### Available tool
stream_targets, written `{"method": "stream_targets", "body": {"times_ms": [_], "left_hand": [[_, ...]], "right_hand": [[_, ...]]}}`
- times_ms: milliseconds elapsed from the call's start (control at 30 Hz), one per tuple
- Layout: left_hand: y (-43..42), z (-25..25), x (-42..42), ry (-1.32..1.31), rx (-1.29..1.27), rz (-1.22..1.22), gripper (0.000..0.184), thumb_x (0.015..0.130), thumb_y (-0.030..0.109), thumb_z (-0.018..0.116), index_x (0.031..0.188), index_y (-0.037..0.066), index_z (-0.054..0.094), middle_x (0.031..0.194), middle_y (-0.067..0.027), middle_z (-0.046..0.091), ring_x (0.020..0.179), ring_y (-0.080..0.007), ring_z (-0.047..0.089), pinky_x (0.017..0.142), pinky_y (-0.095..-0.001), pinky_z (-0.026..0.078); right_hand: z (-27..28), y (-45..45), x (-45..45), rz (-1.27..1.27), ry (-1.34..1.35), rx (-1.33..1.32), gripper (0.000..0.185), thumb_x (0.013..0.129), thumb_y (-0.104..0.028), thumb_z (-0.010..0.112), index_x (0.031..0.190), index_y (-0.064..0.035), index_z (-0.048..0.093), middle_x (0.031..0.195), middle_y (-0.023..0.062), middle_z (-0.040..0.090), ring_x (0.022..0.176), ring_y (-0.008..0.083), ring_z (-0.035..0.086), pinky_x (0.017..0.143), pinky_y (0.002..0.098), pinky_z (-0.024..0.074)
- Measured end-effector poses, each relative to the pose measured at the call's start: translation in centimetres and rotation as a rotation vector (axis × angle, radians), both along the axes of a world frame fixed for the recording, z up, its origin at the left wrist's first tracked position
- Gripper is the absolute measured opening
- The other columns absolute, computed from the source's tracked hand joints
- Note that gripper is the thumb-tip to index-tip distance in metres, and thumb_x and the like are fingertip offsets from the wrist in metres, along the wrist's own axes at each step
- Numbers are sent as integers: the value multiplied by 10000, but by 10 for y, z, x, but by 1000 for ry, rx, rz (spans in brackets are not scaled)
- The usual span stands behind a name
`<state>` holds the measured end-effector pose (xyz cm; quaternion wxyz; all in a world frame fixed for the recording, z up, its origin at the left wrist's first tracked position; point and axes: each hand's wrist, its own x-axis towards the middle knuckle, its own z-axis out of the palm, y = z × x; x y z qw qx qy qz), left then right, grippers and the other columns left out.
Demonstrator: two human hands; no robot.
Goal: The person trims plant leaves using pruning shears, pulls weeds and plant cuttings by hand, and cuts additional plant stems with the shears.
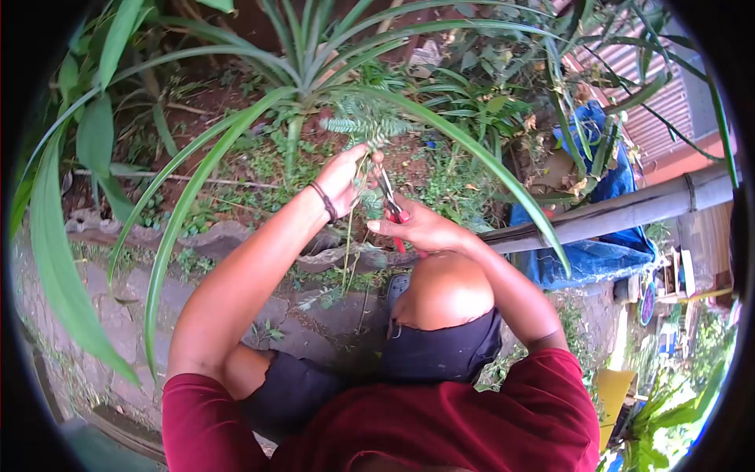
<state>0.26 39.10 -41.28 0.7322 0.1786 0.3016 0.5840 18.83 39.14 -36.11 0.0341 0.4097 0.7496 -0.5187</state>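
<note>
My left hand point(343, 179) is closed on a thin green plant stem, with feathery leaves point(366, 126) above the fingers and stalks hanging below. In my right hand point(429, 228) is a pair of red-handled pruning shears point(399, 214), pointing up and to the left. Their metal blades lie close beside the stem and the left fingertips; whether the blades are parted I cannot tell. Just beyond the hands grows a large plant with long strap-like leaves point(303, 82).
A low stone edging point(212, 242) separates the soil bed from the paving point(314, 334). At the right, a horizontal pole point(621, 208) passes over a blue tarp point(586, 263). Long arching leaves point(491, 161) hang around both arms. A spiny-looking plant point(602, 153) stands near the tarp.
</note>
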Motion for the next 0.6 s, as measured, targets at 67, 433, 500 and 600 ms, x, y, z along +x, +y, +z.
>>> {"method": "stream_targets", "body": {"times_ms": [67, 433, 500, 600], "left_hand": [[25, 0, 18, 25, -60, 34, 257, 1025, 289, 397, 1039, 121, 590, 812, 6, 572, 692, -108, 542, 613, -288, 507], [56, -17, 94, -245, 27, 147, 208, 1013, 239, 433, 1088, 89, 557, 940, -6, 586, 815, -129, 573, 727, -290, 522], [52, -6, 108, -240, 127, 106, 214, 1013, 245, 441, 1105, 91, 557, 977, -3, 587, 830, -134, 578, 746, -289, 521], [51, -16, 114, -170, 143, 95, 256, 1006, 264, 474, 1154, 88, 586, 935, -8, 623, 729, -110, 570, 668, -279, 507]], "right_hand": [[35, 1, 0, -141, -82, -92, 691, 854, -462, 700, 1275, 26, 449, 778, 81, 569, 596, 165, 599, 520, 324, 494], [-11, 24, 66, -624, 57, -12, 273, 886, -277, 691, 972, -35, 600, 623, -10, 521, 639, 85, 531, 615, 297, 441], [-18, 25, 72, -624, 74, -19, 234, 888, -240, 682, 910, -41, 562, 581, 7, 523, 526, 97, 544, 474, 267, 433], [-2, 12, 73, -591, -7, 46, 204, 912, -243, 640, 974, -61, 571, 686, 2, 541, 497, 72, 488, 409, 240, 365]]}}
